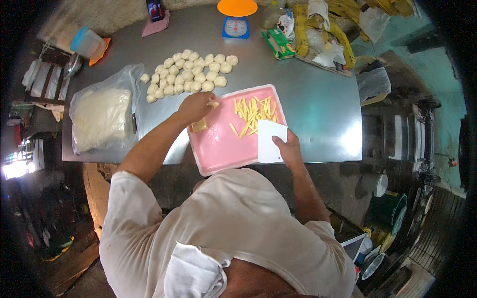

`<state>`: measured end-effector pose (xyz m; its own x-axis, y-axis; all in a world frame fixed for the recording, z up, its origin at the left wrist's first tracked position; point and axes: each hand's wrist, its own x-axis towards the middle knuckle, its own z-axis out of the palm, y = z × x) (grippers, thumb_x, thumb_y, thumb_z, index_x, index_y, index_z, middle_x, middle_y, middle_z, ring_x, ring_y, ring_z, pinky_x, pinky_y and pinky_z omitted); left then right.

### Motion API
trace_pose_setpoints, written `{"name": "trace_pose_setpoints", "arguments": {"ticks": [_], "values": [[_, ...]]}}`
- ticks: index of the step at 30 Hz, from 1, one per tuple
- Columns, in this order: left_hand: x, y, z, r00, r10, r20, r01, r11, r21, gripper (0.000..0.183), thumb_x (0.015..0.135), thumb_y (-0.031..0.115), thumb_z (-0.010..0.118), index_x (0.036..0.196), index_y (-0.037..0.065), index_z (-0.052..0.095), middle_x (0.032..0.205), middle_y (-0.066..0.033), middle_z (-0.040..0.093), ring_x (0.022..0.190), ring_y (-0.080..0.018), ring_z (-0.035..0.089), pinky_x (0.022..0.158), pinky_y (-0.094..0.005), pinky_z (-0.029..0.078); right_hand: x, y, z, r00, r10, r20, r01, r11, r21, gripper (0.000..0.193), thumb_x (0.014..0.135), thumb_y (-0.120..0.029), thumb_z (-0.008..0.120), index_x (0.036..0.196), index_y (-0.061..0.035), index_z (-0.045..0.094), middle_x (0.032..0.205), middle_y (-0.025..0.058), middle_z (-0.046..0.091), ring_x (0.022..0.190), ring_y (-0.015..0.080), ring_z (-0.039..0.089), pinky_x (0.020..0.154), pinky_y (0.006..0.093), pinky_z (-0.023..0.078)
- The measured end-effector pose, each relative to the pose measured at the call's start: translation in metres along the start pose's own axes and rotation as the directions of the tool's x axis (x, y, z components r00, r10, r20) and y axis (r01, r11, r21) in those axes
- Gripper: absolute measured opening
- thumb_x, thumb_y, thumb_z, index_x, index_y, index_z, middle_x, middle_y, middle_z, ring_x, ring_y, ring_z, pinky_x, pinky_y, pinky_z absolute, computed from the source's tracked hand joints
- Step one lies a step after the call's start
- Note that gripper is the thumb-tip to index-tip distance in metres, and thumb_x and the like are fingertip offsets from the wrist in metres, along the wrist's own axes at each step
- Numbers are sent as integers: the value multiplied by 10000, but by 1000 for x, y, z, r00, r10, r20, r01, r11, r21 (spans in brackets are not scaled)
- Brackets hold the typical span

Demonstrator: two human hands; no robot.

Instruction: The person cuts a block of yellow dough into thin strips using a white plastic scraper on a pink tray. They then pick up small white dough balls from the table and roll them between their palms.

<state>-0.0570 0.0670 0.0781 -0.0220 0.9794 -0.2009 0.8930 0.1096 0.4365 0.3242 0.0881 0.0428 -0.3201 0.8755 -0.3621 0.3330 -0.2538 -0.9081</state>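
A pink tray with a pale rim sits at the near edge of the metal table. In its right part is a loose pile of pale yellow sticks, perhaps cheese. My right hand grips a flat white dough scraper over the tray, beside the pile. At the tray's far left corner, my left hand is closed with a small pale yellow piece at its fingertips. Below that hand, a yellow block lies against the tray's left side, partly hidden by my wrist.
Rows of round dough balls lie beyond the tray. On the left, a pale slab in a clear plastic bag has a knife beside it. A blue scale, green box and yellow-edged clutter stand at the back.
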Motion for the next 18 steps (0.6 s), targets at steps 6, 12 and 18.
{"name": "trace_pose_setpoints", "arguments": {"ticks": [6,12,18], "values": [[-30,-3,10,960,-260,109,264,691,-673,267,945,159,729,1163,7,712,944,-71,734,822,-158,676,773,-323,545,5,-1,6,999,20,28,-21,1000,22,369,937,-30,692,1298,27,635,1138,80,739,1002,160,697,897,328,560],[-76,-64,54,948,-314,52,280,745,-605,279,926,158,715,1161,7,716,969,-119,731,845,-220,704,809,-354,568,12,6,15,999,-22,32,23,999,-45,436,904,-172,742,1285,18,644,1116,135,745,999,240,713,902,384,558],[-84,-30,40,923,-342,-175,310,933,-183,412,886,228,721,1245,30,694,1115,-220,672,987,-360,691,895,-447,562,17,2,26,995,-45,93,58,989,-137,388,942,-61,703,1312,31,627,1159,83,726,1033,166,680,909,334,552]]}}
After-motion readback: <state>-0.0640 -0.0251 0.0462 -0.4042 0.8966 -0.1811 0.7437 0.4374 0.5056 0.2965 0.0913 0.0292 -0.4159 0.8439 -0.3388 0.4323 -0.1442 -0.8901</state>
